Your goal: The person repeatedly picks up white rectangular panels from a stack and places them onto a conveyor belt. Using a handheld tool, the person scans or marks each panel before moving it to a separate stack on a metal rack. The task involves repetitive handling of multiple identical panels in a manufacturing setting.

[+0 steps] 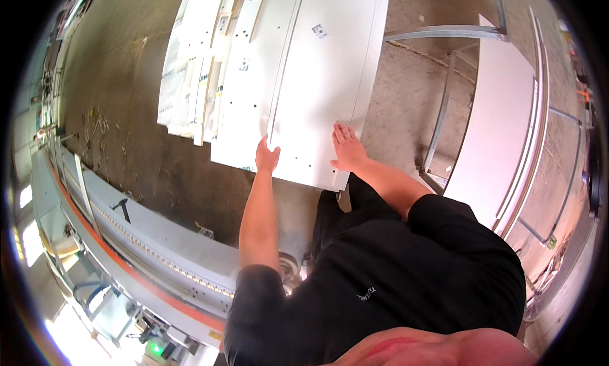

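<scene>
Currently, the panel lies flat beside boards, in place and unlifted, the right hand spread on its near end, the left hand half open at its seam, neither visibly gripping.

a long, white rectangular panel lies flat, its far end out of view; thin lines run lengthwise, a small printed label marks its face, and dark holes dot the near end.
</scene>
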The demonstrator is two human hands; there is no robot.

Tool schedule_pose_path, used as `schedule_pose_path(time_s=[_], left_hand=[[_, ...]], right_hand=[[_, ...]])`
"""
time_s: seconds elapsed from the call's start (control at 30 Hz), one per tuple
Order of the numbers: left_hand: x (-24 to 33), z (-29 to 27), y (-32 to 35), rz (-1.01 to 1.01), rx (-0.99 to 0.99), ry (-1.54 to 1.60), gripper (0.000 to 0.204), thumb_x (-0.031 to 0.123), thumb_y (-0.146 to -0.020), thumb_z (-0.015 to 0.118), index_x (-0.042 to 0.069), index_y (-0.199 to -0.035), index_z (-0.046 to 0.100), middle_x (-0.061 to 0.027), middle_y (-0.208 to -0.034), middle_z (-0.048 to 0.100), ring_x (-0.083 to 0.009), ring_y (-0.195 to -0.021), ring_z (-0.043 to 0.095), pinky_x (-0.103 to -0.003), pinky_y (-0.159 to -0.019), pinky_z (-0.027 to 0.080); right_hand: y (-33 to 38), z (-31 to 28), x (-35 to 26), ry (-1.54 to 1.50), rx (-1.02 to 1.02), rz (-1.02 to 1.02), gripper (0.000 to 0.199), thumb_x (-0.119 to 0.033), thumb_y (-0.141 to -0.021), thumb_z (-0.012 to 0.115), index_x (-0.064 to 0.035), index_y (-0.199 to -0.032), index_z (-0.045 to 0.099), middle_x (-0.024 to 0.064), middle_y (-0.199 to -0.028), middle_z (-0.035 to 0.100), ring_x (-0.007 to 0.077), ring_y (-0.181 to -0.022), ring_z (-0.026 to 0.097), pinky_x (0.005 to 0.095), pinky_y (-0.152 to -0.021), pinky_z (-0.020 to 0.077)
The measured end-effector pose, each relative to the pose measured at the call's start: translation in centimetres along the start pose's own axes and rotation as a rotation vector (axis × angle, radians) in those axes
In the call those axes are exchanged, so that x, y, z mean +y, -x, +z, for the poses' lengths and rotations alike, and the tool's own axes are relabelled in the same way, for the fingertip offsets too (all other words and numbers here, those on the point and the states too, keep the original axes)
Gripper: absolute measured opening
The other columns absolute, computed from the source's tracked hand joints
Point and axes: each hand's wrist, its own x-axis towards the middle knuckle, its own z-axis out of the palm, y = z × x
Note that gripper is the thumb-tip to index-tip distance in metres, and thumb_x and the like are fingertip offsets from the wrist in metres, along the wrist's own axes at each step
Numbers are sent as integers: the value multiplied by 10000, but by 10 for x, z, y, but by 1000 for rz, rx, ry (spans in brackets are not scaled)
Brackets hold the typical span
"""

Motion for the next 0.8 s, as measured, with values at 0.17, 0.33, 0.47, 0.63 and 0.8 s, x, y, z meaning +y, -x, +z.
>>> schedule_pose_path(time_s=[0.17,0.33,0.47,0.63,0.8], left_hand=[[2,-9,9,-16,-13,-42,654,273,-876,691,46,-1454,486,-172,-1434,560,-341,-1340,516,-420,-1129,416],[-29,-8,33,-4,-14,-70,618,293,-894,665,53,-1440,504,-168,-1436,565,-346,-1332,525,-431,-1113,429],[-69,-5,70,31,17,-75,596,296,-897,653,51,-1424,525,-165,-1440,568,-348,-1325,530,-443,-1107,430],[-141,16,124,-5,115,83,554,250,-880,663,34,-1378,554,-179,-1396,590,-355,-1316,533,-447,-1105,424],[-144,55,180,-270,426,360,483,278,-899,695,1,-1277,575,-149,-1243,636,-323,-1147,612,-434,-978,494]], right_hand=[[7,20,-11,-43,74,1,1022,-532,-824,709,115,-1517,327,265,-1656,190,376,-1557,151,481,-1277,134],[23,33,-44,-36,52,28,1047,-560,-811,714,117,-1512,333,270,-1655,186,381,-1556,145,480,-1278,132],[45,54,-83,-20,51,36,1046,-558,-800,721,118,-1504,347,273,-1651,197,387,-1552,156,487,-1277,131],[84,73,-140,-9,11,11,1013,-536,-805,719,96,-1509,356,267,-1653,201,383,-1553,168,490,-1274,139],[105,107,-167,-70,-10,-24,905,-482,-839,697,22,-1523,387,206,-1668,221,313,-1563,184,484,-1272,152]])
